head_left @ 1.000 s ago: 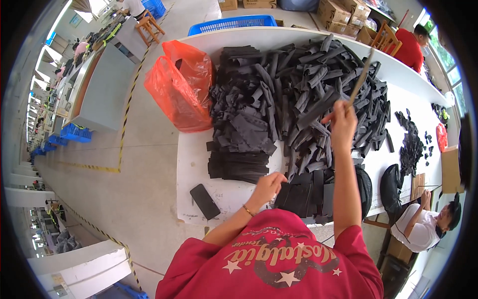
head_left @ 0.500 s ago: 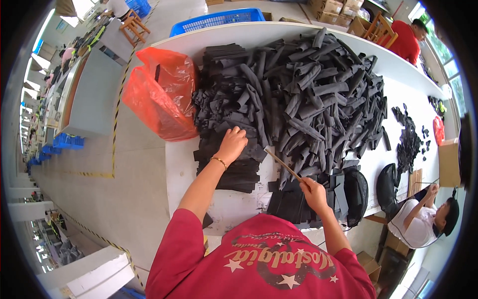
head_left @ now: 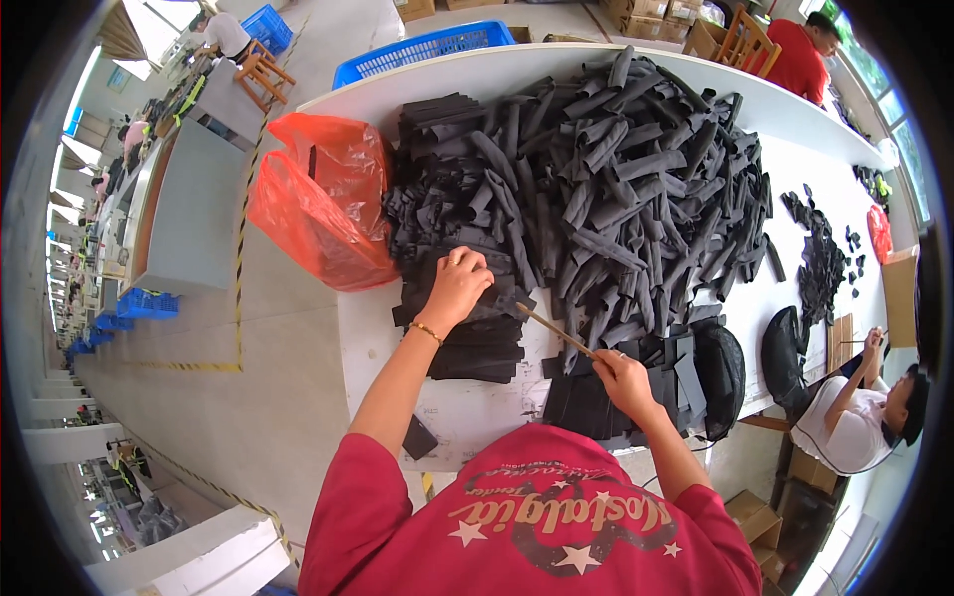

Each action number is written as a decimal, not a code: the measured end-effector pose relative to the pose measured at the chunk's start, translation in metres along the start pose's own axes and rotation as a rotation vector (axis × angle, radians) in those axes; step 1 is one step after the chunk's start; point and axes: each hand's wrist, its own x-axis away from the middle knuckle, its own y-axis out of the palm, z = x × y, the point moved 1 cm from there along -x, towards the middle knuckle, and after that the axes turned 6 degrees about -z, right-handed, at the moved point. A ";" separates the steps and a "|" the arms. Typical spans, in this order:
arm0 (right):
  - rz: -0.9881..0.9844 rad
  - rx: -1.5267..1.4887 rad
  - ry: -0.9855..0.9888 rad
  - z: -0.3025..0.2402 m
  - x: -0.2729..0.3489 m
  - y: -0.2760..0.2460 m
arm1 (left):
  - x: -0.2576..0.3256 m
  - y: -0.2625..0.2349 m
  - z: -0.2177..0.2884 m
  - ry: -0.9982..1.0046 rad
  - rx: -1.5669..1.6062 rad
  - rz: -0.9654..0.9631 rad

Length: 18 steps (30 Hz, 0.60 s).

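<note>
My left hand (head_left: 461, 286) lies over a stack of flat black fabric pieces (head_left: 475, 353). Its fingers are bent and closed on a black piece, though the fingertips are partly hidden. My right hand (head_left: 624, 379) grips a thin brown stick (head_left: 558, 333) by its near end. The far tip of the stick touches or hovers just over the dark piece to the right of my left hand; I cannot tell which. Beyond the hands rises a large heap of rolled black fabric strips (head_left: 636, 189). More flat black pieces (head_left: 586, 407) lie beneath my right hand.
An orange-red plastic bag (head_left: 328, 209) stands at the table's left edge. Black padded bundles (head_left: 719, 382) lie to the right. A blue crate (head_left: 422, 55) sits behind the raised table edge (head_left: 596, 62). At the right, a co-worker in white (head_left: 845, 422) works at the same table.
The dark piece near my left hand now reaches toward the stick's tip, which has shifted slightly left. Both hands stay in nearly the same place; the whole view has shifted slightly.
</note>
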 end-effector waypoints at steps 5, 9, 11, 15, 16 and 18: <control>0.006 0.005 -0.077 -0.009 -0.001 -0.001 | 0.010 -0.016 0.018 -0.029 0.066 0.010; 0.002 0.042 -0.101 -0.008 0.003 0.002 | 0.017 -0.024 0.032 -0.026 0.108 0.043; 0.005 0.049 -0.112 -0.011 0.003 0.005 | 0.021 -0.028 0.040 -0.014 0.105 0.055; -0.038 -0.006 -0.001 -0.041 -0.007 0.016 | 0.030 -0.027 0.087 0.133 0.081 0.044; -0.015 -0.106 -0.026 -0.045 -0.010 0.025 | 0.034 -0.028 0.106 0.163 0.092 0.079; 0.027 -0.328 -0.070 -0.045 -0.014 0.045 | 0.043 -0.044 0.139 0.114 0.118 0.274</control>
